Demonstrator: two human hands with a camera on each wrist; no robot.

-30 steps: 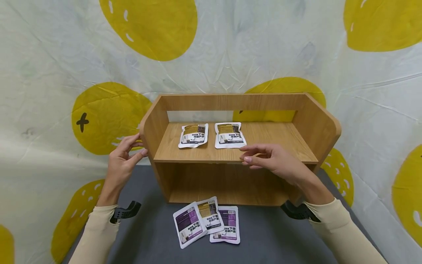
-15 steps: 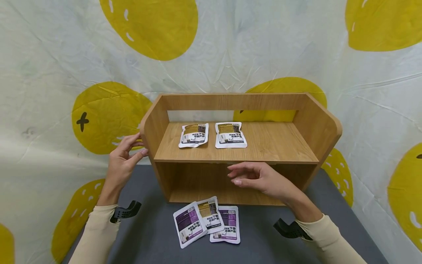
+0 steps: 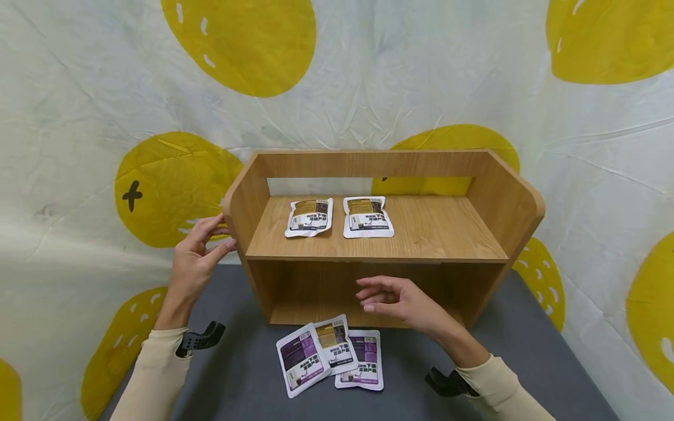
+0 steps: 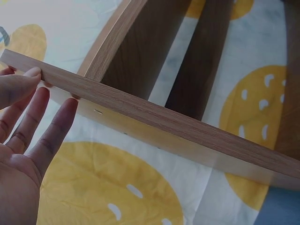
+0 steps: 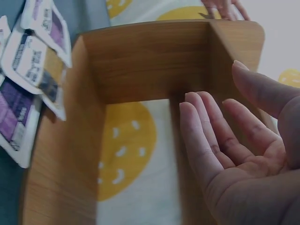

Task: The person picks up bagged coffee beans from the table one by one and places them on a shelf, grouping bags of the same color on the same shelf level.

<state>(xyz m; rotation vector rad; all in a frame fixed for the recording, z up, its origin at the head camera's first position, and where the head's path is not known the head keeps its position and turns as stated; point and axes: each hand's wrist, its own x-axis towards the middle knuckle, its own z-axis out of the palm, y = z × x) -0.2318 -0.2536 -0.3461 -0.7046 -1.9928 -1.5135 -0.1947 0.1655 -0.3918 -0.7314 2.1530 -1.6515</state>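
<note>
My left hand [image 3: 197,257] touches the left side panel of a two-tier wooden shelf [image 3: 432,234]. In the left wrist view its thumb meets the panel's front edge [image 4: 154,115], and its fairly straight fingers [image 4: 54,133] touch the outer face. In front of the lower tier hovers my right hand [image 3: 400,301], fingers loosely bent, holding nothing. Near it on the table, three flat packets overlap: a purple-labelled packet [image 3: 303,361], a brown-labelled packet [image 3: 335,345] and a second purple-labelled packet [image 3: 365,365].
Two brown-labelled packets, a left one [image 3: 309,217] and a right one [image 3: 368,217], lie side by side on the upper tier. A dark grey table [image 3: 237,374] carries the shelf. Behind hangs a pale sheet [image 3: 358,88] with yellow shapes.
My right hand has come down and leftward from the upper tier's front edge to before the lower tier. The left hand and all the packets stay where they were.
</note>
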